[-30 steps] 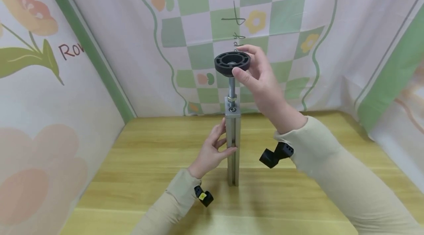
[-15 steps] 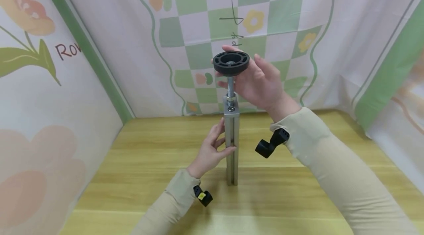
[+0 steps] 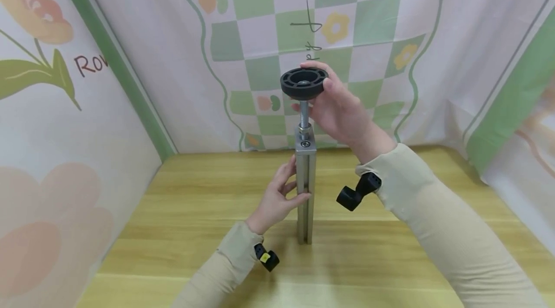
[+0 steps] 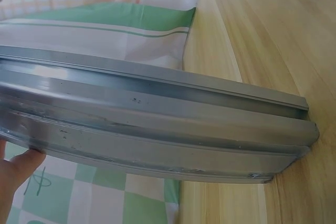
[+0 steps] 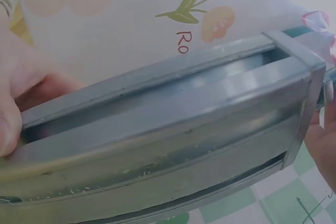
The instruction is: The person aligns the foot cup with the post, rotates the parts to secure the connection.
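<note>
An aluminium profile (image 3: 306, 221) stands upright on the table, capped by a metal end plate (image 3: 305, 148). From the plate rises a threaded rod (image 3: 304, 114) with a nut (image 3: 305, 130), topped by a round black levelling foot (image 3: 302, 91), ribbed face up. My left hand (image 3: 270, 207) grips the profile's middle, thumb across the front; the far fingers are partly hidden. My right hand (image 3: 342, 110) holds the foot's right rim, thumb at the near side, other fingers behind. In the right wrist view, the profile (image 5: 173, 114) fills the middle, and part of my right hand (image 5: 323, 145) shows at the edge.
The wooden table (image 3: 199, 202) spreads around the profile's base. A patterned curtain (image 3: 251, 38) hangs close behind, with another cloth (image 3: 86, 129) along the left. Small black wrist cameras stick out from both cuffs.
My right hand opened away from the levelling foot half a second ago, fingers spread behind it, then came back round its rim. My left hand and the profile stayed in place.
</note>
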Motion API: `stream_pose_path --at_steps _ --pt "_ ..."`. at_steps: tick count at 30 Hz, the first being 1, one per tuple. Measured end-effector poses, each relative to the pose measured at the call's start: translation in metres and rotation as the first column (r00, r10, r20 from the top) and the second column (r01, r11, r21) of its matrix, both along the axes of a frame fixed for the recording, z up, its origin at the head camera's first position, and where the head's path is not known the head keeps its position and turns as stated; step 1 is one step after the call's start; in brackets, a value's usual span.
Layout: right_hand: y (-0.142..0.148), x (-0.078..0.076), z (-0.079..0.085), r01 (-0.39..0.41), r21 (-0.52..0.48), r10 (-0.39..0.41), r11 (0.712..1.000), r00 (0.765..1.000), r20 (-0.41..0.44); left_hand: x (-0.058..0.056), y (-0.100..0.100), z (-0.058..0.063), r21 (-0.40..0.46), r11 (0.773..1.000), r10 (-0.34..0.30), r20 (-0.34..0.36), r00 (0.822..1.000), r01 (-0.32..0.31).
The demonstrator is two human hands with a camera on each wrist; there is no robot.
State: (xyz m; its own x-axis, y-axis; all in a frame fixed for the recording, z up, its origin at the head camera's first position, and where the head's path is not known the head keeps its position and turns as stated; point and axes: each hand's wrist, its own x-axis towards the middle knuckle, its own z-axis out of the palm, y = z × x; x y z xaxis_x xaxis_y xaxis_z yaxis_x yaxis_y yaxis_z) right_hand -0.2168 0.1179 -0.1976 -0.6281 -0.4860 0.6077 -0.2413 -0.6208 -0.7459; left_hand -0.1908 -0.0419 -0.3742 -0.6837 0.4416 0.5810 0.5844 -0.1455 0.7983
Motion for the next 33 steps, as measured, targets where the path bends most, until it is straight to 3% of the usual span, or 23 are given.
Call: stream_pose_path --at_steps 7,12,18,22,29,33 --pt "0.002 0.002 -0.001 0.197 0.003 -0.197 0.980 0.977 -0.082 -0.001 0.000 -0.001 0.012 1.000 -0.012 -0.026 1.000 0.012" --pt "0.003 0.008 0.000 0.362 0.020 -0.357 0.932 0.925 -0.131 0.000 0.000 -0.001 -0.002 1.000 -0.004 -0.027 1.000 0.004" --pt "0.002 0.019 0.001 0.559 0.072 -0.533 0.826 0.816 -0.223 0.001 0.000 -0.001 -0.010 1.000 -0.006 -0.016 1.000 0.005" --pt "-0.002 0.026 0.004 0.639 0.093 -0.606 0.764 0.759 -0.238 0.002 0.001 -0.002 -0.005 1.000 -0.012 -0.004 1.000 0.012" --pt "-0.015 0.040 0.009 0.843 0.101 -0.793 0.528 0.532 -0.298 0.002 0.001 -0.002 0.007 1.000 -0.011 0.009 1.000 0.011" --pt "-0.018 0.042 0.008 0.869 0.094 -0.824 0.486 0.492 -0.281 0.002 0.001 -0.002 0.005 1.000 -0.008 0.002 1.000 0.008"
